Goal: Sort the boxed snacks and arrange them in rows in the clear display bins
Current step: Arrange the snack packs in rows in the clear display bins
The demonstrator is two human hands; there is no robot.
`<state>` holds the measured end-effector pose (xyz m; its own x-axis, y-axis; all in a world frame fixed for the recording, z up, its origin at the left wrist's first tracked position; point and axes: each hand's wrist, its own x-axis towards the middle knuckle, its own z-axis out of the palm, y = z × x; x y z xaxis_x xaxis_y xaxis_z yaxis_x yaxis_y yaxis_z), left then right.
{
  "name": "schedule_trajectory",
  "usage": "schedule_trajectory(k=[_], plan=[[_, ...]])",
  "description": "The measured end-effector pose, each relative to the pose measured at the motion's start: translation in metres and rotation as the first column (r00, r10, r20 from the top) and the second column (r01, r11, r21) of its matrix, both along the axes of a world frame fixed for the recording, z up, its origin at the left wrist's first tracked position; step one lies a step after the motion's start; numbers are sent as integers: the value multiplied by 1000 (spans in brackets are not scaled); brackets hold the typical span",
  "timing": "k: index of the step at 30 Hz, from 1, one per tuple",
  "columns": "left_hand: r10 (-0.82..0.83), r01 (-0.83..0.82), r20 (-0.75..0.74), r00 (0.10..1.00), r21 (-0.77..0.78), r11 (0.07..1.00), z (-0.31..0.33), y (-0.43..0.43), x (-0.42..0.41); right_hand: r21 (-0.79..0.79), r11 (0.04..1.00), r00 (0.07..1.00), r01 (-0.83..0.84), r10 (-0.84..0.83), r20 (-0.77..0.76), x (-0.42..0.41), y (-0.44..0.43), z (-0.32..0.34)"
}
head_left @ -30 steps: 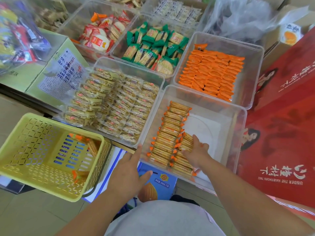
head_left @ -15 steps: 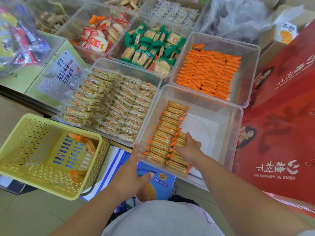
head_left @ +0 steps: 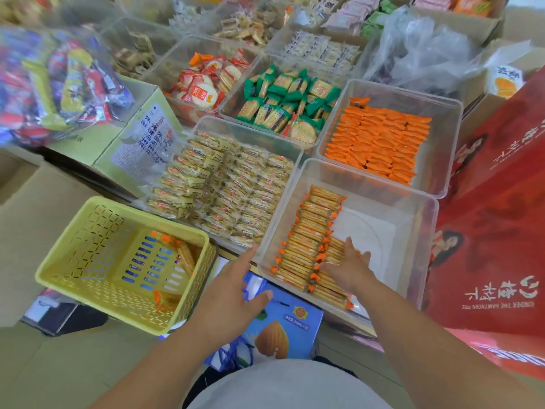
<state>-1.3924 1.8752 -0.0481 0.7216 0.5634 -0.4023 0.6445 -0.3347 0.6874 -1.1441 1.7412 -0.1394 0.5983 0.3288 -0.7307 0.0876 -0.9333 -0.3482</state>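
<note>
A clear bin [head_left: 418, 231] in front of me holds two rows of orange-ended cracker packs [head_left: 309, 231] along its left side; its right half shows bare white floor. My right hand [head_left: 349, 268] lies flat on the shorter second row, fingers spread, pressing the packs. My left hand [head_left: 233, 293] rests open against the bin's near-left corner, holding nothing. A yellow basket [head_left: 88, 261] to the left contains a few of the same cracker packs [head_left: 185, 255].
Other clear bins hold pale yellow packs [head_left: 224, 184], green packs [head_left: 283, 104], orange packs [head_left: 380, 140] and red-white packs [head_left: 206, 84]. A red carton [head_left: 495, 231] stands at the right, a blue almond box [head_left: 283, 329] under my hands, green cartons [head_left: 138, 137] at left.
My right hand has stayed on the second cracker row, shifting slightly. The left hand remains at the bin's corner. The camera has tilted up, showing more bins at the back.
</note>
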Motion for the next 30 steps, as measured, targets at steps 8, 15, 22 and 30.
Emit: schedule_trajectory(k=[8,15,22,30], plan=[[187,-203,119,975,140,969,11,78,-69,12,997,980,80,-81,181,-22,11,33],[265,-257,-65,962,105,961,-24,185,-110,192,971,874,-141,31,485,-118,64,75],[26,-9,-250,968,71,997,-56,233,-101,464,884,995,-53,10,96,-233,118,94],[-72,73,-208,975,-3,997,-75,230,-90,432,902,1000,-13,21,-13,-260,136,100]])
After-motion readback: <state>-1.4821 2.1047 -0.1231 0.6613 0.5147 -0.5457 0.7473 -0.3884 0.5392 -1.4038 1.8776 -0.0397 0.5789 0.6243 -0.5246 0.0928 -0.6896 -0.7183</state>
